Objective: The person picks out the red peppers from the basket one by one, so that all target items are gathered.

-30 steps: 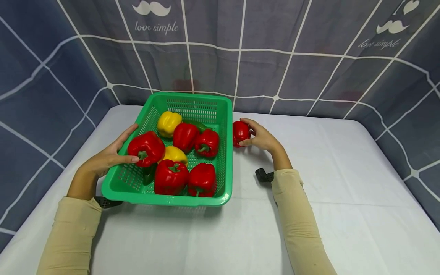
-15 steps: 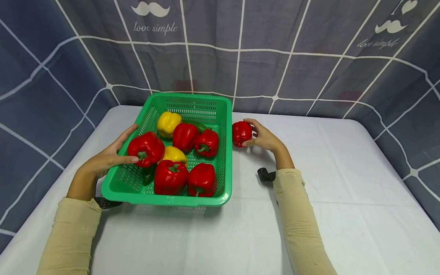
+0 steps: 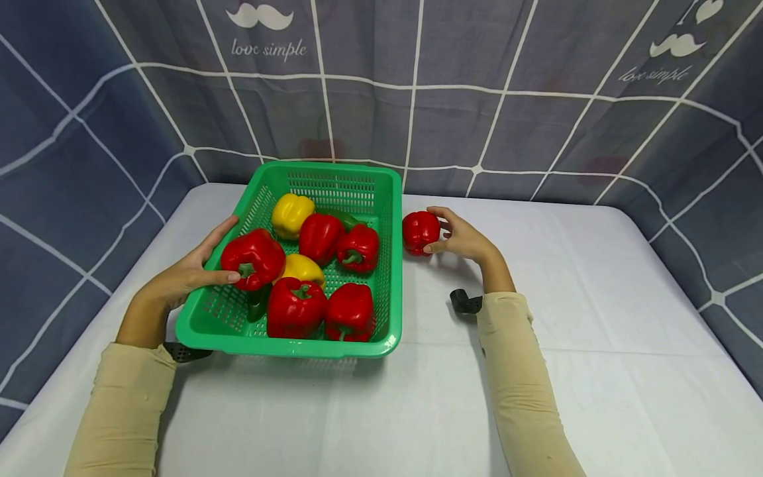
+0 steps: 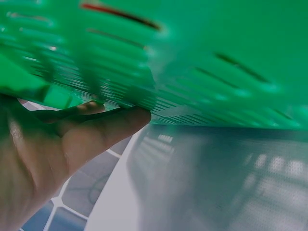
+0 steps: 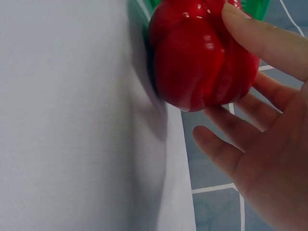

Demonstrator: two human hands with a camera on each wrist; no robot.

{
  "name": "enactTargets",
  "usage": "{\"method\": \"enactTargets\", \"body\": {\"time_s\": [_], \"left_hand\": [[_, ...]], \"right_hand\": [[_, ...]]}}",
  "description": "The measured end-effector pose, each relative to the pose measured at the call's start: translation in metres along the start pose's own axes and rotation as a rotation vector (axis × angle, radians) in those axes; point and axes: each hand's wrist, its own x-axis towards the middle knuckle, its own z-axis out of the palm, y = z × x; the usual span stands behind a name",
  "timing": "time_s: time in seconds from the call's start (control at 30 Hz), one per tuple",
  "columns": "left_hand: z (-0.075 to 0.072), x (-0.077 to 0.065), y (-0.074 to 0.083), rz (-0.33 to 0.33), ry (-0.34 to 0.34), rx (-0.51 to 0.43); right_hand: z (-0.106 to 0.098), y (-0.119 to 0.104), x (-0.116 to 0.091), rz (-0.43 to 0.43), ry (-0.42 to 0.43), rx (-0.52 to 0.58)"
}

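Note:
My left hand (image 3: 193, 268) grips the left rim of a green slotted basket (image 3: 390, 265), its thumb over the rim. In the left wrist view, its fingers (image 4: 110, 134) press against the basket's underside, which is lifted off the table there. Inside lie several red bell peppers (image 3: 297, 308), two yellow bell peppers (image 3: 293, 216) and green ones partly hidden under them. Beyond the basket's right wall, my right hand (image 3: 467, 240) holds a single red bell pepper (image 3: 420, 232) between thumb and fingers, low over the table. Its left edge is hidden by the rim.
A white cloth covers the table (image 3: 596, 318). Behind it and at both sides hangs a grey-blue curtain (image 3: 453, 126) with white lines. A black wrist mount (image 3: 465, 302) sticks out from the right sleeve, and another (image 3: 187, 351) from the left.
My right hand and the red bell pepper it holds have shifted slightly right, so more of the pepper shows past the rim. The left hand and basket stay put.

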Motion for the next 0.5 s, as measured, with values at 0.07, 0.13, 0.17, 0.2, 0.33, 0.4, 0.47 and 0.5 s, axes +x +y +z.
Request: {"method": "enactTargets", "body": {"time_s": [0.07,0.13,0.17,0.2,0.33,0.4,0.47,0.5], "left_hand": [[-0.0001,-0.0002,0.0000,0.001,0.000,0.002],[-0.0002,-0.0003,0.0002,0.003,-0.001,0.002],[-0.0003,-0.0004,0.0002,0.004,-0.002,-0.001],[-0.0003,-0.0004,0.0002,0.004,-0.004,-0.006],[-0.0004,-0.0005,0.0003,0.000,-0.007,-0.012],[-0.0002,-0.0004,0.0004,-0.002,-0.004,0.000],[0.0001,-0.0001,0.0007,-0.003,0.001,0.016],[0.0003,0.0000,0.0008,-0.003,0.002,0.021]], "right_hand": [[-0.0004,0.0000,-0.0002,0.002,0.004,0.003],[-0.0007,0.0005,0.0002,-0.002,0.005,0.010],[-0.0009,0.0005,0.0004,-0.004,0.003,0.012],[-0.0010,0.0005,0.0007,-0.006,0.001,0.014],[-0.0011,0.0000,0.0004,-0.005,-0.004,0.015],[-0.0014,-0.0004,0.0000,-0.005,-0.008,0.012],[-0.0018,-0.0005,-0.0006,-0.004,-0.011,0.004],[-0.0020,-0.0007,-0.0010,-0.005,-0.010,0.000]]}}
